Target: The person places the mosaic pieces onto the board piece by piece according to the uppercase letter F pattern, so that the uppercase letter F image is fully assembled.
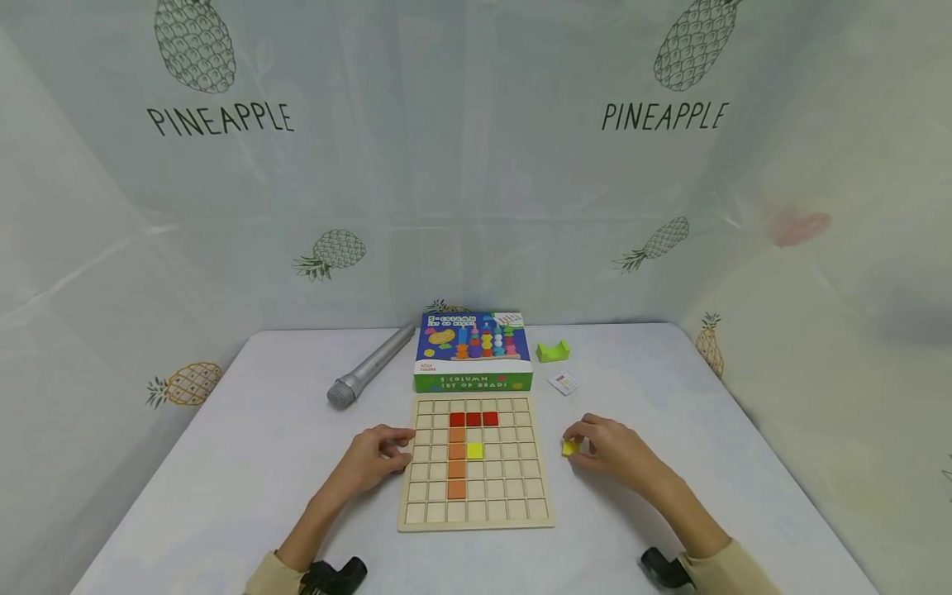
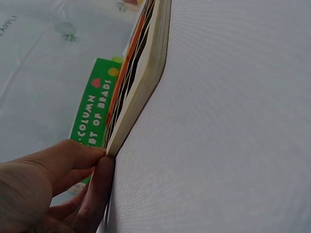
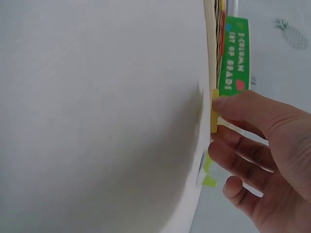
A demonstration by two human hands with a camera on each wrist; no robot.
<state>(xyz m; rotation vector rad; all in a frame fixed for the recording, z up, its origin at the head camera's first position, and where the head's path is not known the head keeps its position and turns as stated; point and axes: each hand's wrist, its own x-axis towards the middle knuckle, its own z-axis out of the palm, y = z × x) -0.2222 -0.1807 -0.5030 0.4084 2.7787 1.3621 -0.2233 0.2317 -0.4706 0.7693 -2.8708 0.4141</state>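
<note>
A wooden grid board lies flat before me, divided into small squares. Three red tiles form a row on it, several orange tiles run down a column below the left red one, and a yellow tile sits beside that column. My left hand holds the board's left edge with thumb and fingertip, close together at the edge in the left wrist view. Off the board's right side, my right hand pinches another yellow square tile between thumb and fingers, its other fingers loosely bent.
Behind the board stands a bead-set box, with a silver microphone lying left of it. Right of the box are a lime-green curved block and a small printed card. A pineapple-print curtain hangs behind the white table.
</note>
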